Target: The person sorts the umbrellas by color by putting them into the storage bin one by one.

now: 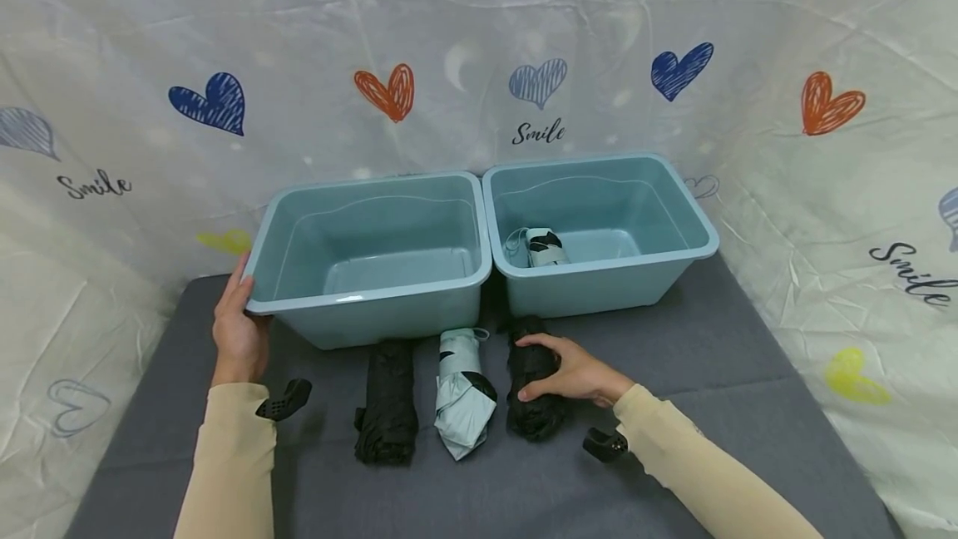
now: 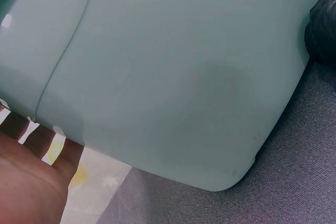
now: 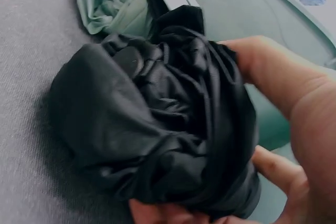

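Observation:
My right hand (image 1: 572,368) grips a black folded umbrella (image 1: 530,373) lying before the right bin, thumb on its near side. The right wrist view shows the bunched end of this black umbrella (image 3: 157,114) between thumb and fingers. Spread, fairly straight fingers of my left hand (image 1: 239,339) touch the left side of the left light-blue bin (image 1: 389,314); the left wrist view has them against its wall. A pale-green folded umbrella (image 1: 464,398) and another black folded umbrella (image 1: 387,406) lie in front of the bins.
The right light-blue bin (image 1: 591,289) stands beside the left one and contains a pale folded umbrella with black patches (image 1: 545,246). Both bins are on a table with dark grey cloth (image 1: 524,497). Behind them hangs a white curtain (image 1: 449,15) printed with hearts.

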`<state>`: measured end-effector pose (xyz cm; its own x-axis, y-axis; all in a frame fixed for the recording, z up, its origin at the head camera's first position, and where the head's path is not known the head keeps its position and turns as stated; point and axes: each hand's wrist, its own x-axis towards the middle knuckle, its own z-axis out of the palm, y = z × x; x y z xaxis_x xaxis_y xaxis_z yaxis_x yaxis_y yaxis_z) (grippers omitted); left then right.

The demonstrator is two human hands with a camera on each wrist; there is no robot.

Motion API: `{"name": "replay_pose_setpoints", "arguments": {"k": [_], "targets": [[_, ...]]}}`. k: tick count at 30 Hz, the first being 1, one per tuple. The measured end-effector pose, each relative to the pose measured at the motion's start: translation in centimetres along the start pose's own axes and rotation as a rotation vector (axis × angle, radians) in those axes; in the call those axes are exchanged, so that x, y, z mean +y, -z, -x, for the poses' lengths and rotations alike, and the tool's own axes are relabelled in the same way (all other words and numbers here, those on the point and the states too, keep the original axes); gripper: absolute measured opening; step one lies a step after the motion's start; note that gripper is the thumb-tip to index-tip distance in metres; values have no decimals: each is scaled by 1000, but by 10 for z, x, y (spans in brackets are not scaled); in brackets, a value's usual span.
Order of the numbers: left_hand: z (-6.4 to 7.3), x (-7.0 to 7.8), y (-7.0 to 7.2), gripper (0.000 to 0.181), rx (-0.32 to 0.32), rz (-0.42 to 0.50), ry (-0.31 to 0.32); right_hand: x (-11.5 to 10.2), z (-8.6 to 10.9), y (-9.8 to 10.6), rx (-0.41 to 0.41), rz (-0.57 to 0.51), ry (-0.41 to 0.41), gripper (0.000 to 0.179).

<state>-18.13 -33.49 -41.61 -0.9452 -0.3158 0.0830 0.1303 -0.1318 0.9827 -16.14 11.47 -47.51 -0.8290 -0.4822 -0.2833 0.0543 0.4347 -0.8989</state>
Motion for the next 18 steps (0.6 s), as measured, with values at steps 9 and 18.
{"name": "replay_pose_setpoints", "arguments": {"k": [9,18], "targets": [[2,-1,2,51,2,-9,3,3,12,8,-40,-166,78,74],[0,0,2,51,-4,-17,-6,-15,30,18,-116,-331,156,77]]}}
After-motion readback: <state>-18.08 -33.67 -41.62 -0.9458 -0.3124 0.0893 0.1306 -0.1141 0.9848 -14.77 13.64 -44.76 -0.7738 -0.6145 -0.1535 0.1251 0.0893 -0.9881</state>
